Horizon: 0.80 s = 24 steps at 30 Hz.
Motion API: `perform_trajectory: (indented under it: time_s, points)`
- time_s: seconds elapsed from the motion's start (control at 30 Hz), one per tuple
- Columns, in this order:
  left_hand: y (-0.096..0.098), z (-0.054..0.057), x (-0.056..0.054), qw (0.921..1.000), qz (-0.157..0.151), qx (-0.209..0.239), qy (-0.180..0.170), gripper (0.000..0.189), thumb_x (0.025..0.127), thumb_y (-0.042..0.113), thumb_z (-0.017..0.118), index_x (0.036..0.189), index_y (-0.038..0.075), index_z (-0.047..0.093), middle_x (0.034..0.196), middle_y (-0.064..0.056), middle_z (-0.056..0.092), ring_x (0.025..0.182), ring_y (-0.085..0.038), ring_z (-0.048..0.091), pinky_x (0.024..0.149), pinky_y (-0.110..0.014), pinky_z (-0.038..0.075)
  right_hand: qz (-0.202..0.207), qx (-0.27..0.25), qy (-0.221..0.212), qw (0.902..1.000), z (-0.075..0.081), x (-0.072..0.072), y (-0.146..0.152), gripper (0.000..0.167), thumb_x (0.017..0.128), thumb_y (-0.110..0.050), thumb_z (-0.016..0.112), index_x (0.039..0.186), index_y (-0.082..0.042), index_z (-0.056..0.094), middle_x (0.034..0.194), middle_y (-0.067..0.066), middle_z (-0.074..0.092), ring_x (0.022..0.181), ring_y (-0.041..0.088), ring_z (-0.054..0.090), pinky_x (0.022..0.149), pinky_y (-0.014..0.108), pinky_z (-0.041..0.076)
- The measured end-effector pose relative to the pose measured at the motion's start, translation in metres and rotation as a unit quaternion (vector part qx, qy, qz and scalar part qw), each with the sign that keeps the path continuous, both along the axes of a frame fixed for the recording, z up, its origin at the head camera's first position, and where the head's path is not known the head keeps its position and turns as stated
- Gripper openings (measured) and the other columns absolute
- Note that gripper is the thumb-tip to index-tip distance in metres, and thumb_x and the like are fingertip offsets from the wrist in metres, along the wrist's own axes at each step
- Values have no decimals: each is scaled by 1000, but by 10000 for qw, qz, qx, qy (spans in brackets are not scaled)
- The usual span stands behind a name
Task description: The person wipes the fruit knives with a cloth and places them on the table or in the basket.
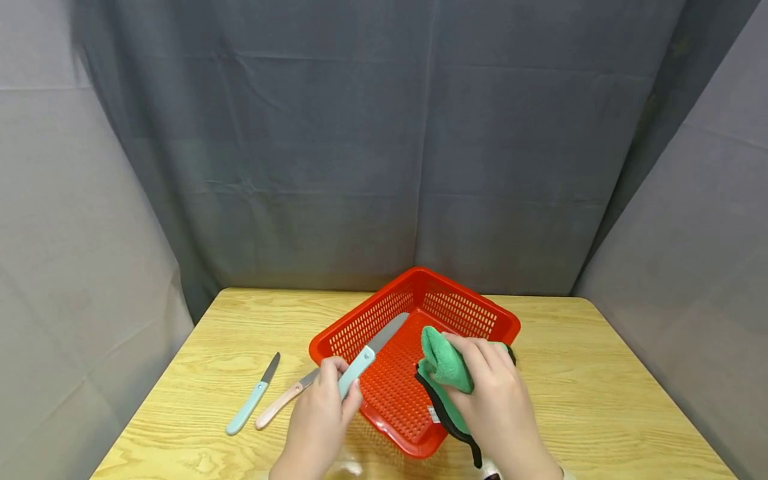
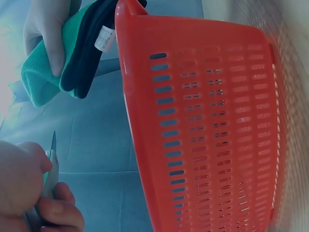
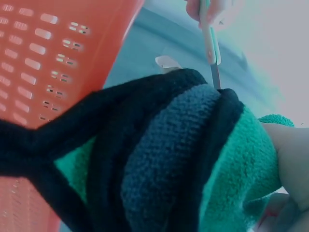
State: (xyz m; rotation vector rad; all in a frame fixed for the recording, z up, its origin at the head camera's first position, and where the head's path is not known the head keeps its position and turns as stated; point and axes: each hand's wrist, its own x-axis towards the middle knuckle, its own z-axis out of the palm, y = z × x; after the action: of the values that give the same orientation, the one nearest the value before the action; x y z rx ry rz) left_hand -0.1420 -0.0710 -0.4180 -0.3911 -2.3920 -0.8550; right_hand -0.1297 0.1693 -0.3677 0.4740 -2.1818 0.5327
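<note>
My left hand (image 1: 322, 413) grips a knife (image 1: 363, 363) by its light blue handle, the blade pointing up and away over the red basket (image 1: 417, 440). In the left wrist view the same knife (image 2: 52, 166) stands beside the basket wall, held between thumb and fingers. My right hand (image 1: 495, 393) holds a bunched green cloth (image 1: 447, 363) with black edging over the basket's right side. A corner of the cloth hangs down below the hand. In the right wrist view the cloth (image 3: 236, 159) fills the middle and covers part of the knife's blade.
Left of the basket, another light blue-handled knife (image 1: 249, 403) lies on the wooden table (image 1: 600, 400). Next to it is a pink-handled knife (image 1: 282, 405), its blade end hidden by my left hand. A grey curtain (image 1: 336, 147) hangs behind the table.
</note>
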Motion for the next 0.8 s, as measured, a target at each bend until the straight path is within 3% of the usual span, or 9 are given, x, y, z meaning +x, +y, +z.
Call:
perform_trajectory:
  time_s: [0.23,0.4,0.8]
  points:
    - [2,1,-1,9998,-182,-71,60,24,92,13,70,107,3,54,67,11,36,51,4,27,42,-14,27,350,343,605,9970,-3,-2,-6,72,50,3,99,109,-9,61,103,4,70,84,20,58,70,37,54]
    - [4,2,0,9995,-300,-84,-45,23,94,14,69,108,4,54,69,10,37,53,3,29,44,-16,30,652,470,554,9952,-7,-3,-5,60,53,1,97,103,-14,67,105,4,68,85,23,59,70,41,54]
    - [4,-1,1,9988,-297,-277,276,25,92,14,72,107,5,53,70,11,35,53,2,27,44,-14,27,419,944,676,9923,-7,0,-10,62,52,-1,98,105,-21,72,105,7,68,85,26,59,68,42,51]
